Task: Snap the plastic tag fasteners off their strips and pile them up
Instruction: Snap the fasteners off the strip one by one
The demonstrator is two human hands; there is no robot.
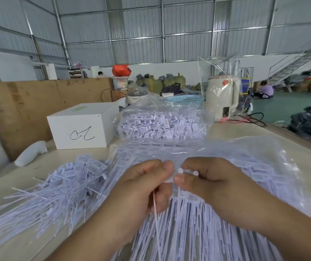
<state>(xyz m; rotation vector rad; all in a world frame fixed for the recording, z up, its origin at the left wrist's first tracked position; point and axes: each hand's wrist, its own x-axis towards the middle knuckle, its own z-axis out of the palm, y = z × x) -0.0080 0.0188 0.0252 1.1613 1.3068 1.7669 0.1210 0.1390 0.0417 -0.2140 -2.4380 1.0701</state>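
Landmark: white box [83,125] with a black scrawl on its near face, standing on the table [245,132].

Both hands meet well in front of the box and slightly to its right. Left hand [141,187]: fingers curled, thumb and forefinger pinching a white fastener [155,213] whose thin tail hangs down past the palm and runs off the lower edge. Right hand [215,181]: fingers curled, thumb pressed down, pinching the strip [187,172] at its knobbed white end. Thumbs nearly touch; the exact joint between fastener and strip is covered by the fingertips, so whether it is parted cannot be told.

Under the hands lies a clear bag of uncut strips [226,213], tails pointing toward the camera; motion blur and glare smear the detail, and its lower end is cut off by the frame.

Loose pile of fasteners [57,189] sits in front of the box, left of the hands; tails fan outward, individual pieces hard to count.

Second clear bag of fasteners [162,123] lies just right of the box. Cream kettle [223,95] under a plastic sleeve stands farther right. White bottle [31,152] lies left of the box, partly blurred. Blue basket [184,100] behind the bag is mostly hidden.
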